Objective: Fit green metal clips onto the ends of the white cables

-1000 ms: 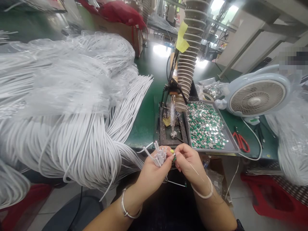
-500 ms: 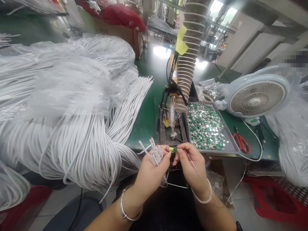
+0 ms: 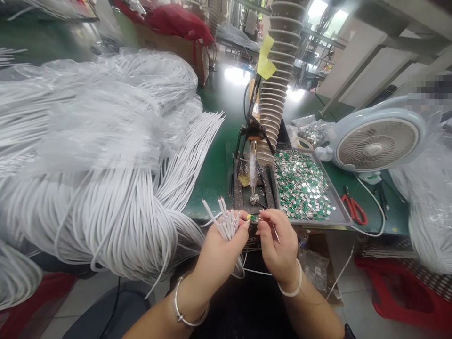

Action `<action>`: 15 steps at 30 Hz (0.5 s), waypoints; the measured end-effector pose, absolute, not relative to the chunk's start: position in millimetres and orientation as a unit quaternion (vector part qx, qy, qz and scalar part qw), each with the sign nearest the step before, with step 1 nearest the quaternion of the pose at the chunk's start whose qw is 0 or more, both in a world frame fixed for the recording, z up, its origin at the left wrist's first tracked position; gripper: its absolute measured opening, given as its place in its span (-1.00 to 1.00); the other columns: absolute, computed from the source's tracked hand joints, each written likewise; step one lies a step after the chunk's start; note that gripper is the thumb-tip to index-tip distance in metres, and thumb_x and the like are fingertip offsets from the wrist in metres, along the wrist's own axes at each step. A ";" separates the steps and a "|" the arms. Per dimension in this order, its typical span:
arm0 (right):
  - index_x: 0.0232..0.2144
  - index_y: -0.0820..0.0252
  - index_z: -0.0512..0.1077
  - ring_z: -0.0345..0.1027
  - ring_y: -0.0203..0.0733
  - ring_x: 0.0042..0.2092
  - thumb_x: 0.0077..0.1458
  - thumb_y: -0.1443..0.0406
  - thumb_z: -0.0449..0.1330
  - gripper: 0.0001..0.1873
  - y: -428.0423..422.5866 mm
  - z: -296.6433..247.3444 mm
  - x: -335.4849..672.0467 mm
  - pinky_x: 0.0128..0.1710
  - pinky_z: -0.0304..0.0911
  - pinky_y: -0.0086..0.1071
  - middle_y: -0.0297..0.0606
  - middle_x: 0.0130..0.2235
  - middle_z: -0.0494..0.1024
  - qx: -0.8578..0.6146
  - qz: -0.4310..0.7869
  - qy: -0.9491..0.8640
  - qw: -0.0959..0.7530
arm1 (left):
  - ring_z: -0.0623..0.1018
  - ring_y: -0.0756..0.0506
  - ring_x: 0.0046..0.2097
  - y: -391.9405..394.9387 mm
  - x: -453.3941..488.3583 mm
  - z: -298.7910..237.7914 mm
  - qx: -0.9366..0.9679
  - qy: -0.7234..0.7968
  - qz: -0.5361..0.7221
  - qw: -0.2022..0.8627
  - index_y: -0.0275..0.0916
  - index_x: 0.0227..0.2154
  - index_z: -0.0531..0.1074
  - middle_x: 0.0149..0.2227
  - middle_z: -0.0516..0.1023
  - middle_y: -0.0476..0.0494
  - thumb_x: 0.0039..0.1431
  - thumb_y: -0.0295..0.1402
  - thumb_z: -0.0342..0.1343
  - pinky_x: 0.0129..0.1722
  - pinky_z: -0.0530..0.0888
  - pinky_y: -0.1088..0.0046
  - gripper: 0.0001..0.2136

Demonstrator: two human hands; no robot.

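Left hand [image 3: 224, 252]: grip wrapped round cables [image 3: 229, 225], thumb and finger pinching a board [image 3: 253, 218]. Right hand [image 3: 278, 240]: grip pinching a wire [image 3: 277, 234] beside it. Beyond, on the tabletop [image 3: 208, 188]: iron [image 3: 253, 165]; rightward, tray [image 3: 337, 207], pliers [image 3: 359, 212], fan [image 3: 376, 146].

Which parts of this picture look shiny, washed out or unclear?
Head view: white glare on glossy green tabletop beside ribbed grey hose; head view: bright white windows at top washed out; head view: blocky pixels at upper right; head view: small flat green piece at the left hand lacks clear detail.
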State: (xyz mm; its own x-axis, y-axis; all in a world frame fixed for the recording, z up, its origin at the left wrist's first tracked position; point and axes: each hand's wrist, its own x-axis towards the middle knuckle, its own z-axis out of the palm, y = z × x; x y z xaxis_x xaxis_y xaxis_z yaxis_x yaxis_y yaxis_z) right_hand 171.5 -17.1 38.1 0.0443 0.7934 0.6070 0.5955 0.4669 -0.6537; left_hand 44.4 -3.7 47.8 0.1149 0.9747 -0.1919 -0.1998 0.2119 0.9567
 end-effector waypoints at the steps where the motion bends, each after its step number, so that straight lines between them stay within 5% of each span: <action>1: -0.13 0.19 0.34 0.38 -0.19 -0.22 0.13 0.45 0.00 -0.74 -16.4 37.1 172.8 -0.28 0.39 -0.28 -0.18 -0.28 0.45 -0.488 0.054 -0.703 0.515 | 0.38 0.04 -0.48 -2.4 44.2 46.3 0.410 0.468 0.473 0.624 -0.24 -0.40 0.42 -0.49 0.42 0.05 0.03 -0.36 0.11 -0.45 0.32 0.53 -0.92; 6: 0.06 0.19 0.22 0.41 -0.13 -0.15 0.15 0.47 -0.06 -0.58 -13.7 26.9 176.1 -0.27 0.44 -0.21 -0.08 -0.17 0.46 -0.436 -0.010 -0.736 0.518 | 0.30 0.03 -0.57 4.1 45.6 44.7 0.385 0.476 0.471 0.635 -0.29 -0.37 0.46 -0.63 0.33 0.07 -0.02 -0.30 0.16 -0.54 0.21 0.51 -0.83; 15: -0.12 0.13 0.35 0.47 -0.18 -0.17 0.14 0.48 0.02 -0.71 -10.6 20.2 175.0 -0.19 0.45 -0.22 -0.19 -0.20 0.55 -0.426 0.039 -0.689 0.585 | 0.13 0.08 -0.59 9.8 47.3 47.6 0.383 0.440 0.459 0.670 -0.29 -0.33 0.41 -0.66 0.16 0.16 0.09 -0.30 0.08 -0.58 0.10 0.57 -0.84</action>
